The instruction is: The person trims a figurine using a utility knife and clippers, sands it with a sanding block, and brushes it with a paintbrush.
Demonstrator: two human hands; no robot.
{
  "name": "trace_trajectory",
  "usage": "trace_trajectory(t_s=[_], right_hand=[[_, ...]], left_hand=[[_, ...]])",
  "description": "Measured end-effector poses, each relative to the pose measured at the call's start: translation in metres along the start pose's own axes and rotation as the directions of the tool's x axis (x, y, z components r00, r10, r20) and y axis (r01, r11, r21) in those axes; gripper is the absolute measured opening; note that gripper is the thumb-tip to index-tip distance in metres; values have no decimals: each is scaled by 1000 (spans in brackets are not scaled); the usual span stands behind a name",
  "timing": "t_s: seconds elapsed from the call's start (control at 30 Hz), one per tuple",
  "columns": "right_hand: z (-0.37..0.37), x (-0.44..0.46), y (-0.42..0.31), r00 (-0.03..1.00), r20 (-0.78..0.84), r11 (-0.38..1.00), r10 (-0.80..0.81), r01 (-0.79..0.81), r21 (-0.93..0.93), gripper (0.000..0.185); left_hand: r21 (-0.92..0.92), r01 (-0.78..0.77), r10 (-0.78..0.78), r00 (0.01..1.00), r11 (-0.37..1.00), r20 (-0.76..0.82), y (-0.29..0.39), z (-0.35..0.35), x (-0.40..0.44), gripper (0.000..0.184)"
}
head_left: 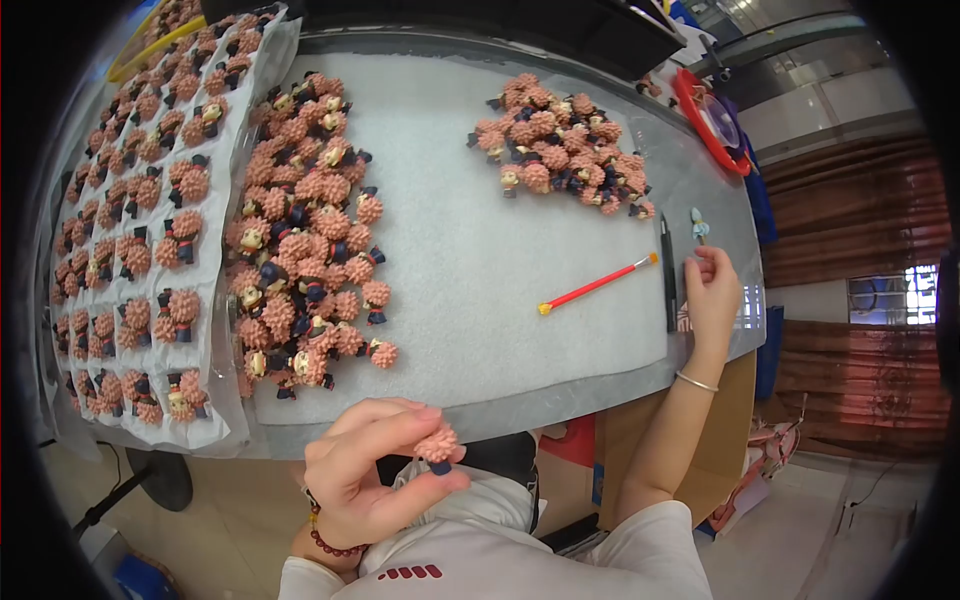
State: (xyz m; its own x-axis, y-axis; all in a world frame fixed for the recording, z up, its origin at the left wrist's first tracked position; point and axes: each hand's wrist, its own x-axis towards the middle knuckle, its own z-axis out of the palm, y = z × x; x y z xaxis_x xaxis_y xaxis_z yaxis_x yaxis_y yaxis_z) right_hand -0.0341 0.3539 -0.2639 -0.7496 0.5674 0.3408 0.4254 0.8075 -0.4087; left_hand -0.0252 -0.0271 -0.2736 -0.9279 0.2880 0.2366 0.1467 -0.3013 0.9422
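Observation:
Between the thumb and fingers of my left hand (375,470) is a small figurine (437,445) with pink, curly-looking hair and a dark blue body. The hand is raised in front of my torso, below the table's near edge. At the right side of the table, my right hand (712,290) has its fingertips closed at the lower end of a thin stick with a light blue top (699,222). A black pen-like tool (669,275) lies just left of that hand. A red-handled brush (598,284) rests on the white sheet.
A long pile of similar figurines (310,220) lies left of centre, with a smaller pile (565,145) at the back right. White trays (215,290) of figurines line the left side. A red-rimmed basin (690,110) stands at the far right. The white sheet (430,250) covers the tabletop.

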Motion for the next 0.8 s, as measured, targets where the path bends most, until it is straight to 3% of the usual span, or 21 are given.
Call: trace_trajectory(t_s=[0.07,0.17,0.23,0.3,0.4,0.63,0.73,0.8], right_hand=[[4,-13,-22,994,-87,952,-59,82,295,12],[-4,-56,-75,976,166,676,-144,-26,736,15],[-1,-90,-111,898,180,490,-402,45,871,19],[-3,-109,-137,773,229,506,-592,136,852,21],[-1,-123,-151,731,271,446,-626,51,894,23],[-3,-126,-161,715,204,503,-668,233,832,27],[-5,-123,-162,683,190,508,-705,300,807,28],[-6,-123,-163,675,182,514,-715,331,792,28]], left_hand=[[63,-11,12,1000,998,-14,2,1,2,45],[262,-107,105,994,959,22,5,2,5,47],[287,-163,161,986,944,32,1,5,4,48],[320,-236,232,971,918,50,-2,8,4,48],[442,-290,263,957,849,122,2,4,3,52],[596,-316,289,946,738,144,4,8,0,56],[604,-338,365,927,722,83,-2,10,-1,36],[612,-346,362,926,711,104,-2,9,-1,35]])
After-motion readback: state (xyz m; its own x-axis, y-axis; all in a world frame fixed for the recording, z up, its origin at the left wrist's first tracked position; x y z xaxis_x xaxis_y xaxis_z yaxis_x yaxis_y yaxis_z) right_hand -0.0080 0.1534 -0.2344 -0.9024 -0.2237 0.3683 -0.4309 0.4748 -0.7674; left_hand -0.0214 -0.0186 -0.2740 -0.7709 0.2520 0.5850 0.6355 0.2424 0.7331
